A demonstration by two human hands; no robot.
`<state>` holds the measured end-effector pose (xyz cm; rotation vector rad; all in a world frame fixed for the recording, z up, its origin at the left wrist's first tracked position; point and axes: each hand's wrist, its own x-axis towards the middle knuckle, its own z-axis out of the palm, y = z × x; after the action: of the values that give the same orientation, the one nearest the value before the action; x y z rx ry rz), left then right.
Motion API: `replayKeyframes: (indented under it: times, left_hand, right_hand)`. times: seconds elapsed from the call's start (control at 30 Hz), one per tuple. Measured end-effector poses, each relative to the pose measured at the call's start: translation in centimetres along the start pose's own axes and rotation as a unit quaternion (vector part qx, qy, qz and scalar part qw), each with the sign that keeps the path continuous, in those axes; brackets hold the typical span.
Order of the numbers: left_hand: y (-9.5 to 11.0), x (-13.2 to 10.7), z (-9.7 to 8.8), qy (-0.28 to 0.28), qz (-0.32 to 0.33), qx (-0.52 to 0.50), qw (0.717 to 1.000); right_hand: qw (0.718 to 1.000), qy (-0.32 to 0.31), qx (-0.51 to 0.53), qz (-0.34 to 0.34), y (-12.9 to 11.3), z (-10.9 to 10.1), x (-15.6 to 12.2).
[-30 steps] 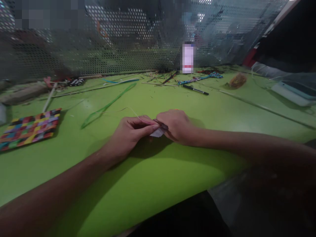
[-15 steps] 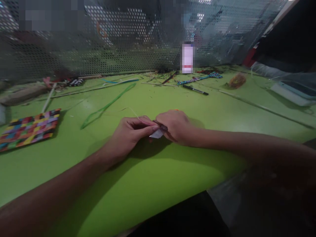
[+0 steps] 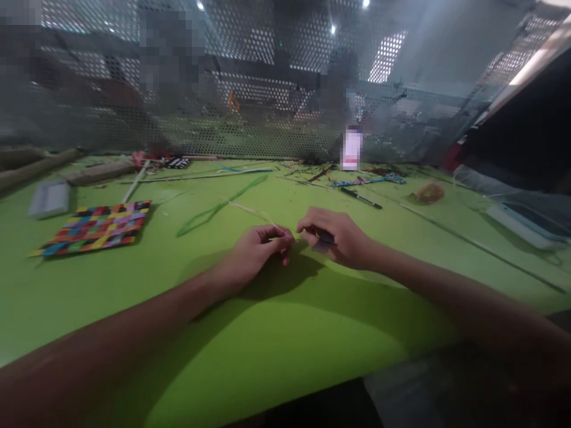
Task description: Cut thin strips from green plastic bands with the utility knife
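My left hand (image 3: pixel 261 249) rests on the green table (image 3: pixel 276 333), its fingers pinched on a thin pale strip (image 3: pixel 250 211) that trails away to the upper left. My right hand (image 3: pixel 336 238) lies just to the right of it, fingers curled around a small dark piece (image 3: pixel 325 239) that I cannot make out. The two hands almost touch at their fingertips. The picture is somewhat smeared by motion.
A multicoloured woven mat (image 3: pixel 96 227) lies at the left, a long green strip (image 3: pixel 218 205) behind the hands, a black pen (image 3: pixel 361 198) and a blue woven band (image 3: pixel 372 179) farther back. A perforated metal screen (image 3: pixel 250 131) closes the far side. A pale tray (image 3: pixel 526 223) sits right.
The camera has tilted up and shifted. The white scrap between my hands is no longer visible, and my hands have drawn slightly apart.
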<state>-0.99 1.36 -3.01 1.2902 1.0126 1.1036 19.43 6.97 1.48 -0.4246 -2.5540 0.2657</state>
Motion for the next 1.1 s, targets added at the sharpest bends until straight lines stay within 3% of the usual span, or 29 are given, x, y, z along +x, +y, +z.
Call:
replayKeyframes:
  times: [0.57, 0.9, 1.1]
  left_hand:
    - [0.01, 0.27, 0.04, -0.028, 0.002, 0.074, 0.997]
    - [0.23, 0.38, -0.12, -0.061, 0.001, 0.084, 0.995]
    - [0.15, 0.25, 0.03, -0.032, 0.001, 0.101, 0.994]
  right_hand:
    - [1.000, -0.011, 0.011, 0.017, -0.14, 0.87, -0.53]
    - [0.997, -0.068, 0.017, 0.014, 0.26, 0.18, -0.45]
    - [0.998, -0.052, 0.004, 0.020, 0.31, 0.24, -0.54]
